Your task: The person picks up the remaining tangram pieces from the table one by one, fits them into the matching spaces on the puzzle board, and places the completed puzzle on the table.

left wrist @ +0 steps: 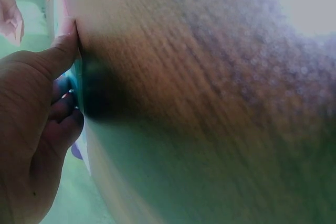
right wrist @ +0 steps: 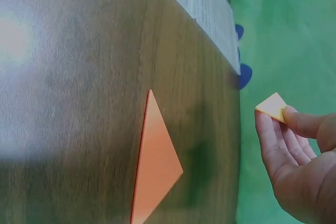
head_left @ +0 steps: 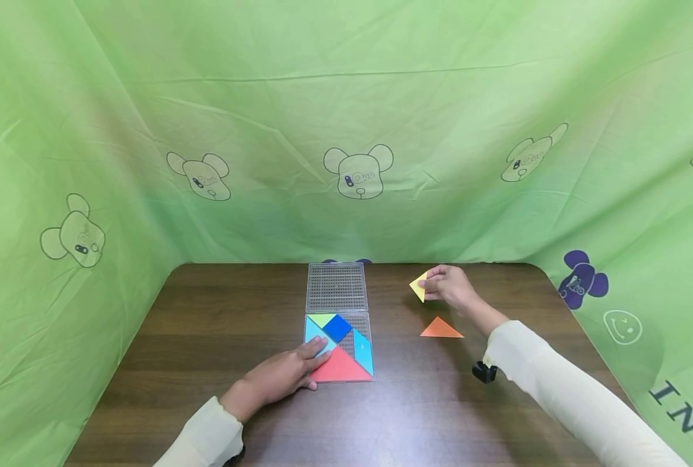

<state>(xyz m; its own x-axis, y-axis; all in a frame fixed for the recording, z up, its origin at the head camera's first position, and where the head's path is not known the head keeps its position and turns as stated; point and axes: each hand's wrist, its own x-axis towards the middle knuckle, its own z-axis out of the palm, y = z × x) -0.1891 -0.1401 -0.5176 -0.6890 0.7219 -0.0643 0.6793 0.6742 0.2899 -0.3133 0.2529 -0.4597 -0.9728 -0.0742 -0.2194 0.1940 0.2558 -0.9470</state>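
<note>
My right hand [head_left: 451,287] pinches a small yellow triangle tangram piece [head_left: 417,287] between thumb and fingers, raised over the table at the right. Below that hand an orange triangle [head_left: 441,329] lies flat on the wood. My left hand [head_left: 279,376] rests its extended fingers on the left side of an open clear case [head_left: 360,321], over a light blue triangle [head_left: 314,329] and the edge of a red triangle [head_left: 343,368]. Its thumb sits at the case's near left edge. Also inside are a green triangle [head_left: 323,319], a dark blue square [head_left: 338,329] and a blue parallelogram [head_left: 362,352].
The case's gridded lid [head_left: 337,288] lies folded back toward the far edge of the brown table [head_left: 218,324]. Green cloth [head_left: 276,110] with printed bear heads hangs behind and on both sides. A black wrist strap part [head_left: 484,372] hangs under the right sleeve.
</note>
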